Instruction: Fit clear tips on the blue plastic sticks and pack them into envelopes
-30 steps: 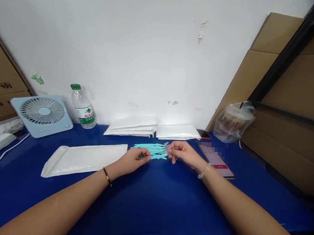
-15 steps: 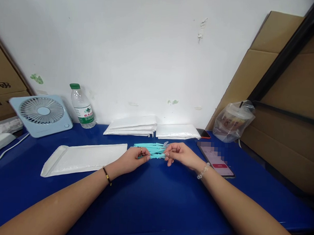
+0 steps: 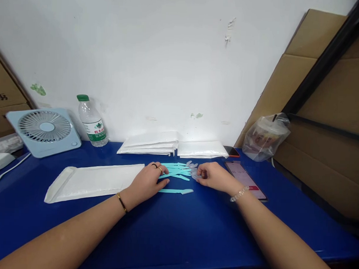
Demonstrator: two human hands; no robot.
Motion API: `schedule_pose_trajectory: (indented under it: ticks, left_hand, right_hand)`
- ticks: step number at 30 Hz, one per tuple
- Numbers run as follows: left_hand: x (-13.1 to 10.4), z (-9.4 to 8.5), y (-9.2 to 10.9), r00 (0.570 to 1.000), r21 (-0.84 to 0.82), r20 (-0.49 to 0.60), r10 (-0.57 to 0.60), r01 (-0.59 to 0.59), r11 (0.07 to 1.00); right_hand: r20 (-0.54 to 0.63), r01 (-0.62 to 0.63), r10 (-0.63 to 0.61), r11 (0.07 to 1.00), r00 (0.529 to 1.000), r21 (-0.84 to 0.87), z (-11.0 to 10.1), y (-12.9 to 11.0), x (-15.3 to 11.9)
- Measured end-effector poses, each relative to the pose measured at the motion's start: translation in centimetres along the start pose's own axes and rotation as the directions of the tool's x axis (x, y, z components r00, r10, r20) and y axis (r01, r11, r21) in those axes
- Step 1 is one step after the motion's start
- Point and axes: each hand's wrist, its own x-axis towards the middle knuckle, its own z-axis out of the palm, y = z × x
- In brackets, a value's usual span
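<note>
A loose pile of turquoise eyebrow razors [image 3: 175,171] lies crossed on the blue table, with several small clear caps [image 3: 193,171] at its right end. A single turquoise razor [image 3: 174,191] rests apart in front, a pale cap over its blade end. My left hand [image 3: 150,181] is at the pile's left end, index fingertip on the razors, thumb apart and just above the single razor's hidden handle end. My right hand [image 3: 215,178] reaches from the right, its thumb and index finger apart beside the clear caps; the other fingers are curled.
A white padded envelope [image 3: 94,182] lies at left, with stacked envelopes [image 3: 149,143] and another pile [image 3: 202,149] against the wall. Further left stand a blue fan [image 3: 45,130] and a water bottle [image 3: 92,122]. A phone [image 3: 244,179] and a bagged drink cup [image 3: 265,136] are at right.
The razor that both hands held now lies in front of the pile. My fingers have come off it; the left hand moved slightly left, the right hand to the right beside the caps.
</note>
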Motion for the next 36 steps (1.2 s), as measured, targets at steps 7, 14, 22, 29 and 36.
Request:
schedule_pose_trajectory:
  ticks: [7,14,22,29,36]
  left_hand:
    - [0.4,0.0,-1.1,0.998,0.098,0.055,-0.011,0.006,0.995]
    - [0.5,-0.3,-1.0,0.991,-0.042,0.106,-0.077,0.082,0.996]
    - [0.5,-0.5,-1.0,0.987,-0.137,0.074,-0.143,0.152,0.979]
    - [0.6,-0.4,-1.4,0.972,-0.289,0.126,-0.198,0.227,0.930]
    - [0.7,-0.2,-1.6,0.968,-0.362,0.138,-0.209,0.246,0.899]
  right_hand:
    - [0.018,0.013,-0.009,0.976,1.000,-0.218,0.6,-1.4,0.3]
    - [0.000,0.004,-0.004,0.994,1.000,-0.114,0.4,-0.9,0.1]
    - [-0.087,-0.059,0.098,0.924,0.991,0.378,-0.8,0.5,0.2]
    - [0.001,-0.110,0.154,0.708,0.988,0.698,-1.1,1.3,0.6]
    - [-0.130,-0.045,0.235,0.618,0.963,0.785,-1.1,1.0,0.8]
